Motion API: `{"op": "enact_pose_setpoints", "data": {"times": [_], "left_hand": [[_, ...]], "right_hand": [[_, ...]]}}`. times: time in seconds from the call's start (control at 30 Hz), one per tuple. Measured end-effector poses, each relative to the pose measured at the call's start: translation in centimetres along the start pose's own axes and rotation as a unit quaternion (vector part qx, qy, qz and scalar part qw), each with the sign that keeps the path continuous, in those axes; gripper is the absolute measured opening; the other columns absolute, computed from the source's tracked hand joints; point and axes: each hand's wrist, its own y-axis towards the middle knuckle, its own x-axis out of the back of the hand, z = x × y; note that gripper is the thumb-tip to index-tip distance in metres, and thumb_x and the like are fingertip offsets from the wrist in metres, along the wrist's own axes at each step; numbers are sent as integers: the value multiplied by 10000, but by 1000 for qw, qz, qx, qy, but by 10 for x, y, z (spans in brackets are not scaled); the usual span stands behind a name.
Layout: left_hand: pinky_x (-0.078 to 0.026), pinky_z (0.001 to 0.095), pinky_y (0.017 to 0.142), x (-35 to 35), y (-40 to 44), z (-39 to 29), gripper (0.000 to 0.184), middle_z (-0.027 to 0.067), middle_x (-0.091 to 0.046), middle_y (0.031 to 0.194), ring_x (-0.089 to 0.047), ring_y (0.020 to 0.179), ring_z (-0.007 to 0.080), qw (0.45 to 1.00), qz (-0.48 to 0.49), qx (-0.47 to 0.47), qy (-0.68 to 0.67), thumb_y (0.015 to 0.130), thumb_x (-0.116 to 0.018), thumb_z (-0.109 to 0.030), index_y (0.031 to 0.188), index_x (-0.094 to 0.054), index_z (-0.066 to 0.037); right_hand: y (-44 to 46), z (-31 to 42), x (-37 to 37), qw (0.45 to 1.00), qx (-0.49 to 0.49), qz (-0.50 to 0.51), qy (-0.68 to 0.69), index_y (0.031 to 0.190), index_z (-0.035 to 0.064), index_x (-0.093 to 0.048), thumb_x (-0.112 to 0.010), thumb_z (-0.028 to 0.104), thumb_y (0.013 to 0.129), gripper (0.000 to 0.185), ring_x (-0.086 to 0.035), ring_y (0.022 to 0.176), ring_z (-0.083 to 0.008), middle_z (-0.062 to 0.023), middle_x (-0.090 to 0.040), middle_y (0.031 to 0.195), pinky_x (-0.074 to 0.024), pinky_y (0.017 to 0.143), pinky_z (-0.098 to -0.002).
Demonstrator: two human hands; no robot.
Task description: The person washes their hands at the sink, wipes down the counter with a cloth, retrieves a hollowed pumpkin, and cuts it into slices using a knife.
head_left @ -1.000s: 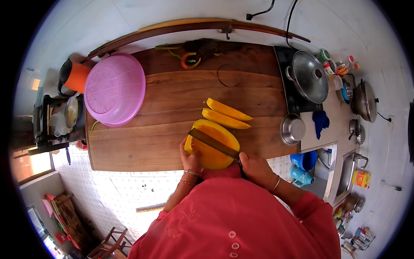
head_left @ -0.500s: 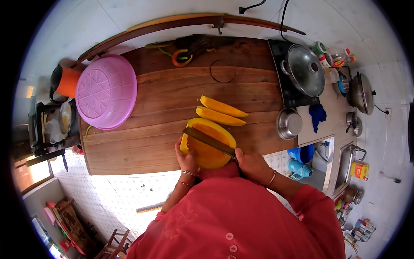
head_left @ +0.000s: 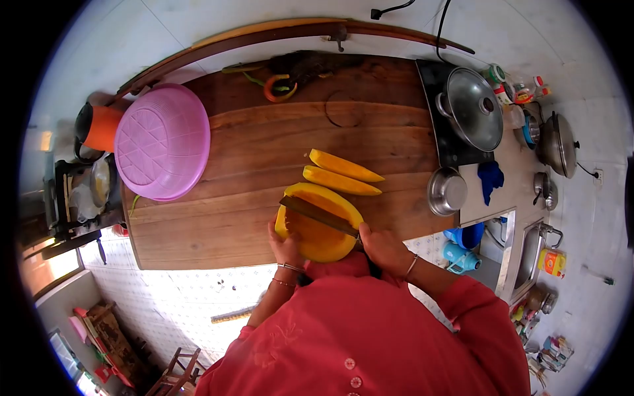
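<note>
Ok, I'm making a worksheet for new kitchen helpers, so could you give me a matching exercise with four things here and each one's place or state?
1. Knife
2. Left hand
3. Two slices
4. Pink basin

A. Holding the left edge of the large cut piece
B. At the left end of the wooden table
C. Yellow-orange, lying side by side
D. In the right hand

Pairs: 1-D, 2-A, 3-C, 4-B

Glaring floor [head_left: 173, 297], fisheye-curved dark edges

Two yellow slices [head_left: 347, 166], one larger piece [head_left: 322, 241], one knife [head_left: 320, 216], one pink basin [head_left: 162, 142], one blue cloth [head_left: 490, 179].
</note>
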Motion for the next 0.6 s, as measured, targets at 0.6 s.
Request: {"op": "enact_pose_setpoints", "data": {"times": [0.6], "left_hand": [[-499,297,759,12,7,8,580,45,-538,1040,-545,909,187,997,34,0,-63,651,-475,135,1190,-444,-77]], "right_hand": [[-9,-10,-29,999,6,-25,45,976,14,-431,-446,96,856,146,-622,662,-373,-202,-605,804,-506,547,-446]]}}
